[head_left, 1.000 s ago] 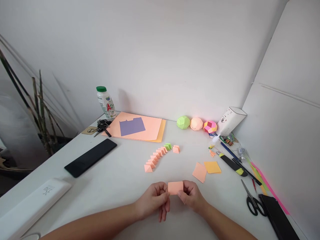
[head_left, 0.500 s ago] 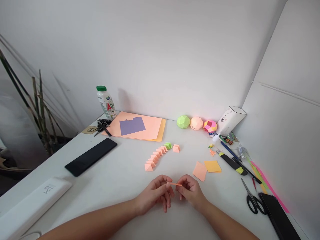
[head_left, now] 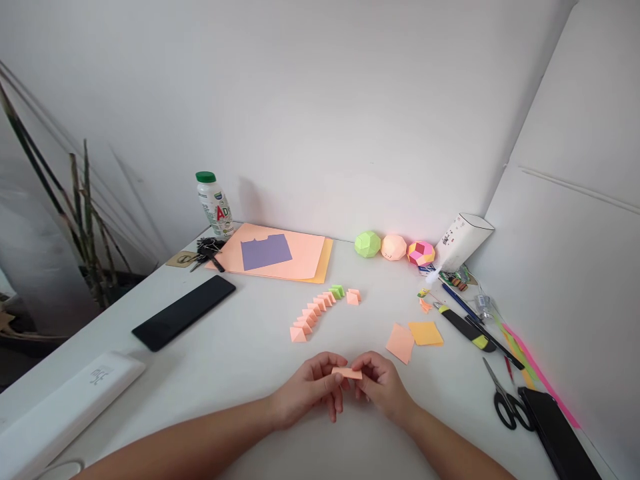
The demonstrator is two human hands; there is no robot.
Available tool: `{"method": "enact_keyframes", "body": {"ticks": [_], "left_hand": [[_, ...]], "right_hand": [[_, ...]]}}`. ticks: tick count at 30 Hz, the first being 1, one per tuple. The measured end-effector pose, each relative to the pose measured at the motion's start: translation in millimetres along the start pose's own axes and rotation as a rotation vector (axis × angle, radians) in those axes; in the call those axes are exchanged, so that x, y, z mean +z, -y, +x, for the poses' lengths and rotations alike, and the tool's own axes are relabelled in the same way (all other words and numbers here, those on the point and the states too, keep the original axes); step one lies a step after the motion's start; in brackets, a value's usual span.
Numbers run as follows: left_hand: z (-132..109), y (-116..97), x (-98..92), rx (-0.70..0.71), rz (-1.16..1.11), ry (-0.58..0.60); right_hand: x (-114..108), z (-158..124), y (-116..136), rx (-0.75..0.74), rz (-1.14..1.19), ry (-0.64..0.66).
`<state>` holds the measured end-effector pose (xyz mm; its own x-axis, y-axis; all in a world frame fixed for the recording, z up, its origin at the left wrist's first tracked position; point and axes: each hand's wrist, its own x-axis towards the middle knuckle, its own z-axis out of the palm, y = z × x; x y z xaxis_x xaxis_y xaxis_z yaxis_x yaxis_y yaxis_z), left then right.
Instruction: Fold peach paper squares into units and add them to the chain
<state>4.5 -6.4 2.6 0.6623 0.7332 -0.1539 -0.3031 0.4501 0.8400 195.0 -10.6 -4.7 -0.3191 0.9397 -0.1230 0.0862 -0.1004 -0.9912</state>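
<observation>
Peach paper slip [head_left: 350, 373], pinched by left hand [head_left: 311, 392] and right hand [head_left: 388, 385] (opposite ends), could be skewed by uneven pressure.

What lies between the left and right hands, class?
The head view shows peach paper there, held by the left hand and the right hand.

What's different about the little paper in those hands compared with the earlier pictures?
The peach paper showed a broad face at first, then looked almost edge-on; now a narrow strip faces us. Whether it is folded or just tilted, I can't tell. The left hand and right hand shifted slightly away from the body since the first picture. Both kept hold. The row of folded pieces and scissors stayed put.
</observation>
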Motion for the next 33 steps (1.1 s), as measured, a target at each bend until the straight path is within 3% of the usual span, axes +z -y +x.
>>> {"method": "enact_keyframes", "body": {"ticks": [7,14,33], "left_hand": [[0,-1,0.7,-0.013,-0.010,-0.023],[1,-2,0.6,-0.036,0.005,-0.037],[0,-3,4.1,-0.014,0.033,-0.028]], "right_hand": [[0,0,-1,0.008,0.008,0.003],[0,-4,5,-0.087,0.115,0.160],[-2,-4,5,-0.131,-0.063,0.124]]}}
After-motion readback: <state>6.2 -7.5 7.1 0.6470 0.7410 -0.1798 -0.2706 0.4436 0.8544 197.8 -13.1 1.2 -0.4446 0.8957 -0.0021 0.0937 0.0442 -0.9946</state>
